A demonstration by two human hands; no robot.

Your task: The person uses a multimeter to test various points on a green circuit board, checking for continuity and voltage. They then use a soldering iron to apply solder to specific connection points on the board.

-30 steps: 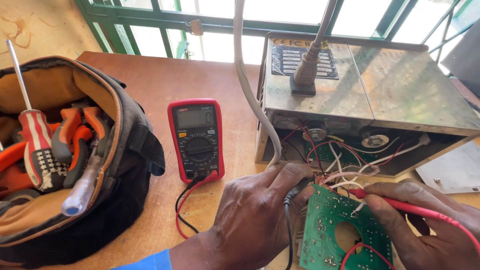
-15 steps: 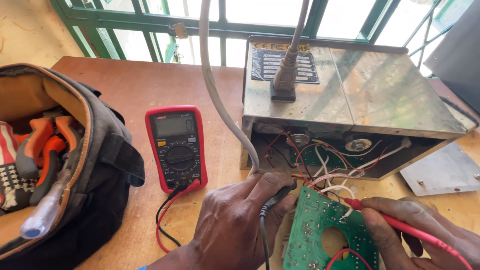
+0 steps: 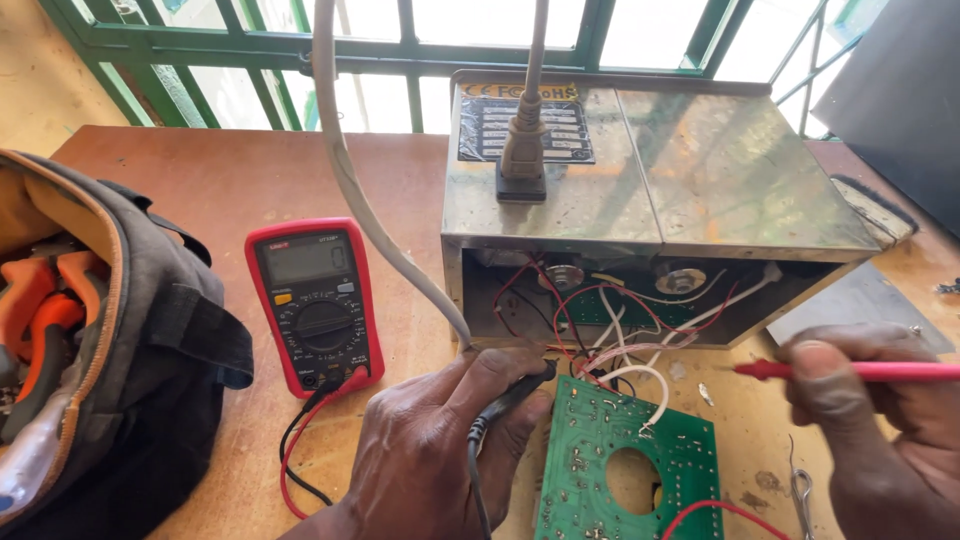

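Green printed circuit board [image 3: 625,460] with a round hole in the middle lay flat on the brown wooden counter [image 3: 250,180], just in front of the open side of the grey sheet-metal box [image 3: 650,190], tied to the box by thin red, white and black wires [image 3: 610,340]. Board judged light, stiff, fragile; best taken by bare edges, not the soldered face or the wires, which looked likely to tug loose.

Left hand [image 3: 440,450] sat beside the board's left edge, grip closed round a slim black test probe [image 3: 510,395], tip aimed at the wire bundle near the board's top corner. Right hand [image 3: 880,420] was at the board's right, well apart from it, fingers pinched tight on a slim red test probe [image 3: 850,370] held roughly level, tip pointing left toward the wires. Probes judged light, rigid, smooth plastic, held pen-style mid-shaft.

Red-cased digital multimeter [image 3: 315,305] with dark dial lay face up left of the box, its red and black leads [image 3: 295,450] looping toward the person. Thick pale grey cable [image 3: 350,180] ran down across the counter to the box front. Grey plug [image 3: 522,150] stood in the box top. Dark fabric tool bag [image 3: 120,370] with orange-handled pliers [image 3: 45,310] sat at far left. Green window frame [image 3: 400,45] behind.
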